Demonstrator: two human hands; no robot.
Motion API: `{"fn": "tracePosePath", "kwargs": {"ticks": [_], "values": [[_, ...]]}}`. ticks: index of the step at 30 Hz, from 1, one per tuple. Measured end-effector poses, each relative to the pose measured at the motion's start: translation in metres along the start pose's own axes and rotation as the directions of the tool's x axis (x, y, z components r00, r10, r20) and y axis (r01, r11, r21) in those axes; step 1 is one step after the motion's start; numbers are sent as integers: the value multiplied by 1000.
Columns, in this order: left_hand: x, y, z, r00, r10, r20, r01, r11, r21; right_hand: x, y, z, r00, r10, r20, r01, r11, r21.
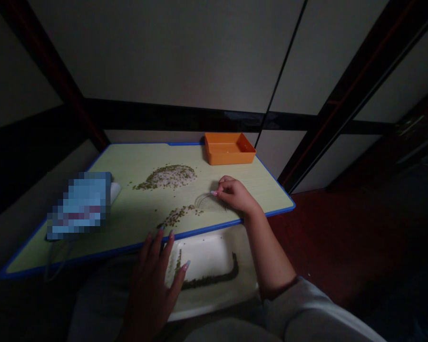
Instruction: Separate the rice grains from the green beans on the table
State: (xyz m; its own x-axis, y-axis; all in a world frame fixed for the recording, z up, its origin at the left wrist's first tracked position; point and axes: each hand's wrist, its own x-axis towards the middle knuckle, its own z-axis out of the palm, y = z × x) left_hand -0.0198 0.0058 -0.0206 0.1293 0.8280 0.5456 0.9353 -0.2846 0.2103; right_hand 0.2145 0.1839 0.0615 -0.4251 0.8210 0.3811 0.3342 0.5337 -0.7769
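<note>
My right hand [233,195] is closed in a pinch on a clear, curved plastic piece [209,202], whose exact kind I cannot make out. Its rounded edge rests close to a small pile of green and whitish grains [176,216] near the table's front edge. Open, with fingers apart, my left hand [157,270] has its fingertips at that edge, just below the small pile. A larger mixed pile of green and whitish grains [171,176] lies farther back. Under the edge sits a white tray [207,254], with dark green grains gathered along its near side and corners.
An orange open box [231,157] stands at the table's back right. On the left lies a blurred-out blue object [80,204] with a white part beside it. The pale yellow table [128,228] has a blue rim. Cabinet panels [181,57] rise behind it.
</note>
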Motion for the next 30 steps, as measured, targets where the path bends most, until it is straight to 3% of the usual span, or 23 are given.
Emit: {"fn": "tracePosePath", "kwargs": {"ticks": [30], "values": [[0,1,-2,1000,1,-5,-1,1000,5,-3,-7,-3,986,-85,143,72,993,90]]}}
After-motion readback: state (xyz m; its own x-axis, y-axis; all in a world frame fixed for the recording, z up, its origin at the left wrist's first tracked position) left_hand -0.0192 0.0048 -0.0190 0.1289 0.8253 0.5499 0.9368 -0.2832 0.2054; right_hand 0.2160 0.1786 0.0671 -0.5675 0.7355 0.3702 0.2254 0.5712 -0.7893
